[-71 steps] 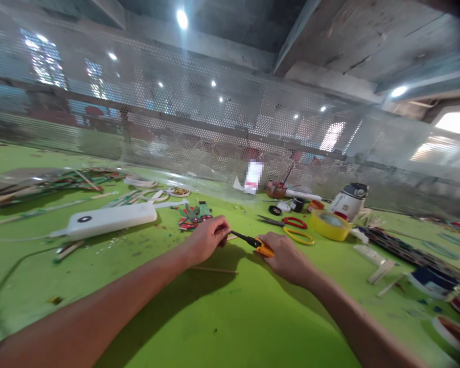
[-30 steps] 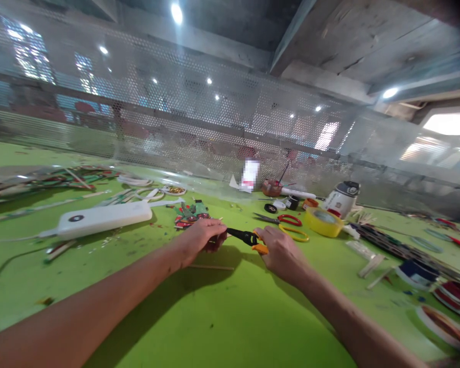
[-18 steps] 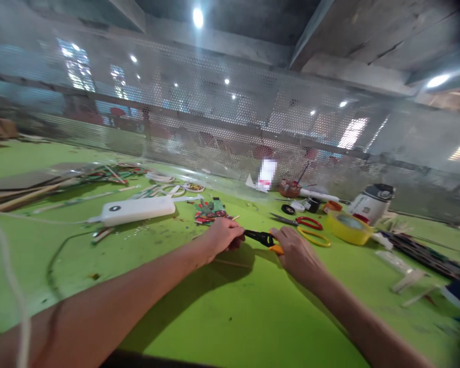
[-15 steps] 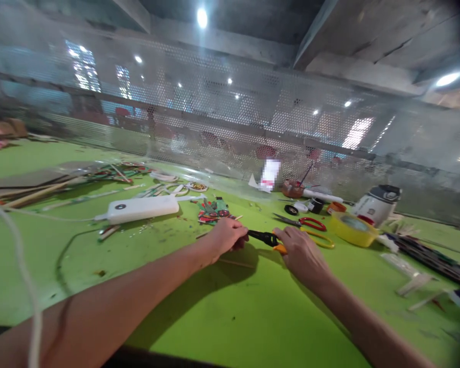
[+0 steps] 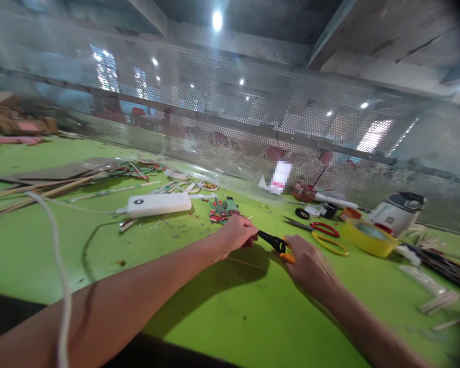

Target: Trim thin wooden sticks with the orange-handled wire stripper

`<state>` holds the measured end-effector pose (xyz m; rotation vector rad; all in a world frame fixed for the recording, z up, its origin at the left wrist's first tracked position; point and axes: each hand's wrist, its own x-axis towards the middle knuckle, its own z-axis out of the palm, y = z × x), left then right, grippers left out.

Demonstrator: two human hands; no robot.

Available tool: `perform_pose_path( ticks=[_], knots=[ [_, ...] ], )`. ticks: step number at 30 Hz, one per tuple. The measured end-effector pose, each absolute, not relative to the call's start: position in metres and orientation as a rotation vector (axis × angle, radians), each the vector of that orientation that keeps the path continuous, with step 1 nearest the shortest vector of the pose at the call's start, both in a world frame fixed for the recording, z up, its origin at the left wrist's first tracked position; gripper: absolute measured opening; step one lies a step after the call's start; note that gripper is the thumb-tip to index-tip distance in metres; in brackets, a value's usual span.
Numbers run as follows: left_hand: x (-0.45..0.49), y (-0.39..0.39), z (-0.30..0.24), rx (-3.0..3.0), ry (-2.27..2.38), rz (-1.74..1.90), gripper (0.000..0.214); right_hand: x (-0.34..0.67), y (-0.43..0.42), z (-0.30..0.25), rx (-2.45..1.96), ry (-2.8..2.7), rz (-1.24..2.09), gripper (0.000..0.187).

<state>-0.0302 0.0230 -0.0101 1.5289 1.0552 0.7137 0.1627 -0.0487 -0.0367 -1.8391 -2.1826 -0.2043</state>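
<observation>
My right hand (image 5: 308, 263) is closed around the orange handles of black-jawed pliers (image 5: 273, 241). Their tips point left and meet the fingertips of my left hand (image 5: 239, 235), which is closed in a pinch. Whatever those left fingers hold is hidden or too small to name. A thin stick (image 5: 246, 263) shows just below the left hand, over its shadow on the green tabletop (image 5: 222, 317). Right behind the left hand lies a small heap of green and red scraps (image 5: 223, 208).
Scissors (image 5: 310, 226) with red and yellow handles lie beyond my right hand, beside yellow tape (image 5: 368, 237) and a white bottle (image 5: 398, 212). At left are a white corded device (image 5: 159, 204) and long sticks (image 5: 61, 188). A perforated screen (image 5: 214, 122) borders the back.
The camera view has swung left, so everything appears further right. My hands and the pliers keep nearly the same pose, with the pliers' tips still at the left fingertips.
</observation>
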Motion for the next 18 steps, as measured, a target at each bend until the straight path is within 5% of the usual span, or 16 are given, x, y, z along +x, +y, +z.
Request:
perform_pose_path(
  ticks=[18],
  knots=[
    [-0.042, 0.035, -0.005, 1.924, 1.036, 0.520, 0.029, 0.167, -0.049, -0.038, -1.838, -2.051, -0.018, 0.024]
  ],
)
